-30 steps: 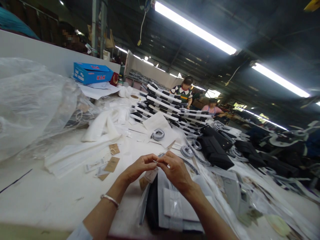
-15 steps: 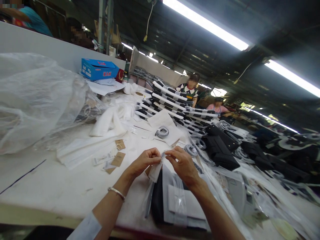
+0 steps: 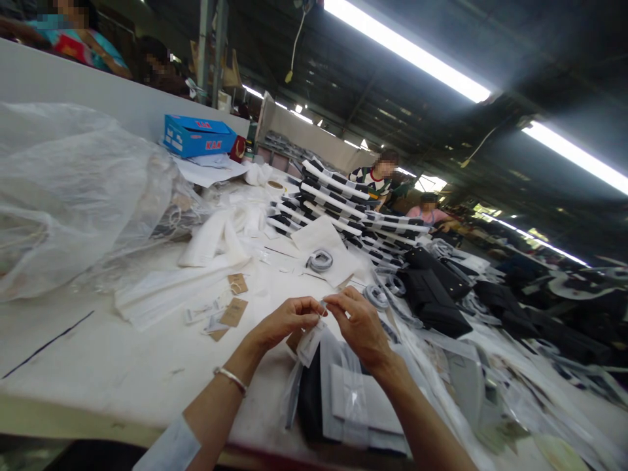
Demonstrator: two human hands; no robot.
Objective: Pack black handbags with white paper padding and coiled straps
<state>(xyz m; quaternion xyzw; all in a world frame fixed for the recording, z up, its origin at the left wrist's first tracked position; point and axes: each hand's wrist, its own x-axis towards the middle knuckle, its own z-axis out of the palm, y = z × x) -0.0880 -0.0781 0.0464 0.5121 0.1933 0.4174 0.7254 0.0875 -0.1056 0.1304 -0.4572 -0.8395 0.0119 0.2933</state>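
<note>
My left hand [image 3: 294, 319] and my right hand [image 3: 356, 322] meet fingertip to fingertip above a black bag [image 3: 310, 399] at the table's front edge. Both pinch a thin string or cord end, too small to make out fully. Below the fingers hangs a white tag [image 3: 309, 345], with a brown tag [image 3: 294, 340] beside it. White paper and clear plastic [image 3: 353, 399] cover the bag's front. Left of my hands lie brown cardboard tags [image 3: 234, 312] and small white packets [image 3: 197, 314].
Behind stands a pile of black-and-white wrapped pieces [image 3: 338, 196]. A coiled grey strap [image 3: 319, 260] lies on paper. Black bags [image 3: 432, 297] are at right, clear plastic [image 3: 73, 196] and a blue box [image 3: 199, 136] at left. A person [image 3: 375, 175] stands beyond the pile.
My fingertips have shifted slightly at the string, and the white tag has turned a little. The person beyond the pile has moved a bit to the right.
</note>
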